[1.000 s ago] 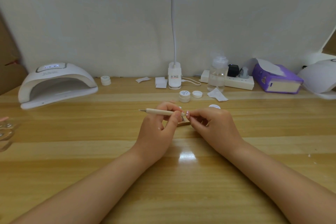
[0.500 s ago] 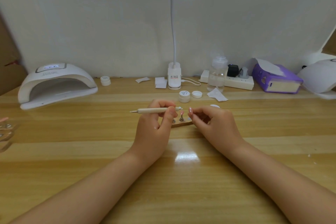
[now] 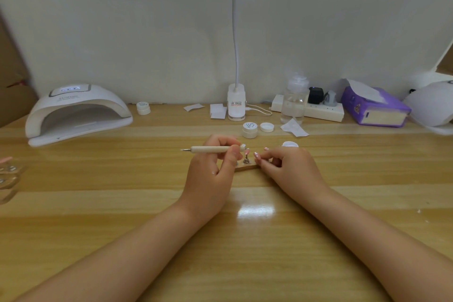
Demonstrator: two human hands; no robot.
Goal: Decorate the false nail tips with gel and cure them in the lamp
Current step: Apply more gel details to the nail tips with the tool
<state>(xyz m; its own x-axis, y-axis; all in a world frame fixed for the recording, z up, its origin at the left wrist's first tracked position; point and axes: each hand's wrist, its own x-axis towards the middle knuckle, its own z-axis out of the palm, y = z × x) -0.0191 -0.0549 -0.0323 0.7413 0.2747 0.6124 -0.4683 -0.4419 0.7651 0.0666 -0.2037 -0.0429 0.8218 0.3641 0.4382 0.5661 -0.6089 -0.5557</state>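
Glossy yellow-tan wood-plank desk (image 3: 98,216) runs the full width, w/ a bright glare patch just in front of the hands. Plain off-white wall (image 3: 147,32) behind. Lit white oblong lamp head at top edge, thin white gooseneck down to a white clip-base desk lamp (image 3: 236,102) at back centre.

L hand (image 3: 210,169) fingers curled round a pale wooden-handled dotting tool (image 3: 213,149), held roughly level, metal tip pointing left, other end above the holder. R hand (image 3: 289,167) fingers curled, pinching at the right end of a small flat wooden nail-tip holder (image 3: 246,167) lying on the desk between the two hands; exact grip partly hidden. One small pink false nail tip (image 3: 246,153) stands on a metal stud on the holder, just below the tool's end.

White dome-shaped curing lamp (image 3: 76,113) sits back left, opening toward the camera, well apart from the hands. Small white gel pot (image 3: 250,130) w/ printed lid near back centre, loose white round cap (image 3: 267,127) beside it; another white gel pot (image 3: 143,108) next to the lamp. Clear plastic pump bottle (image 3: 294,100) stands in front of a white power strip (image 3: 318,110) w/ plugs. Purple tissue pack (image 3: 375,108) back right. White paper scraps (image 3: 294,128) near the bottle. Clear items at far left edge, too blurred to ID.
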